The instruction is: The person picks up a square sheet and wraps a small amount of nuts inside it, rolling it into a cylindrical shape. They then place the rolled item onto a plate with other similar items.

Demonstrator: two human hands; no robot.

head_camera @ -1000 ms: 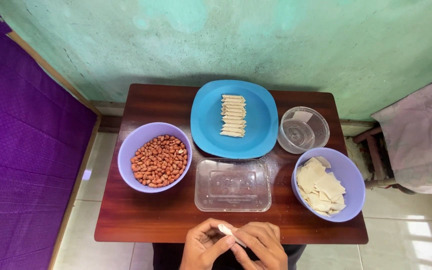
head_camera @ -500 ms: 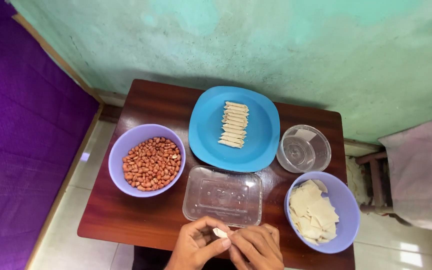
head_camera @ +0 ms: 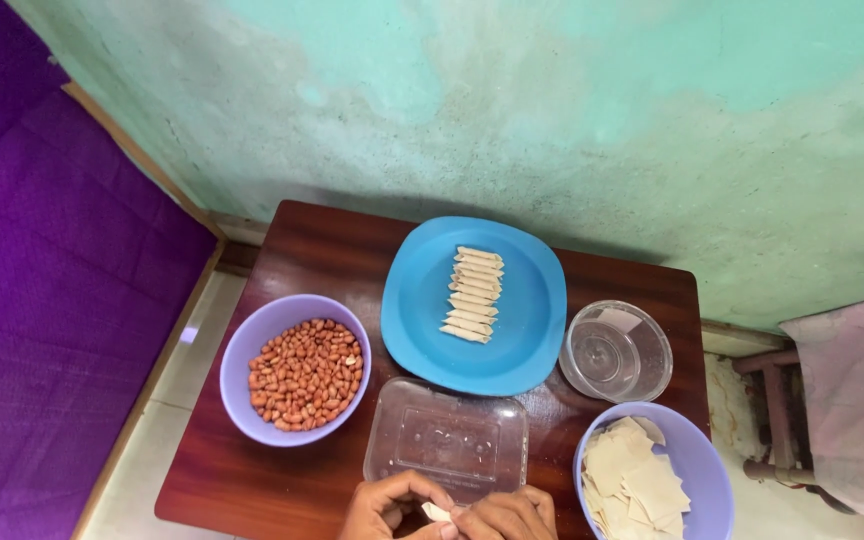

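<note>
At the bottom edge, my left hand (head_camera: 384, 507) and my right hand (head_camera: 507, 516) pinch a small pale dough piece (head_camera: 437, 513) between their fingertips, over the table's near edge. Just beyond them lies a clear rectangular tray (head_camera: 447, 442). A blue plate (head_camera: 422, 320) behind it carries a row of several rolled dough sticks (head_camera: 473, 295). A purple bowl (head_camera: 252, 345) on the left holds peanuts (head_camera: 304, 374). Another purple bowl (head_camera: 704, 465) on the right holds flat dough squares (head_camera: 632, 480). Both hands are partly cut off by the frame.
A small clear glass bowl (head_camera: 616, 352) stands at the right rear of the dark wooden table (head_camera: 302, 250). A green wall (head_camera: 512, 110) rises behind, a purple mattress (head_camera: 42, 300) lies on the left, and a cloth-draped wooden stand (head_camera: 842, 390) is on the right.
The camera has tilted up and turned, so the table and my hands sit lower in view. My hands keep working the same dough piece.
</note>
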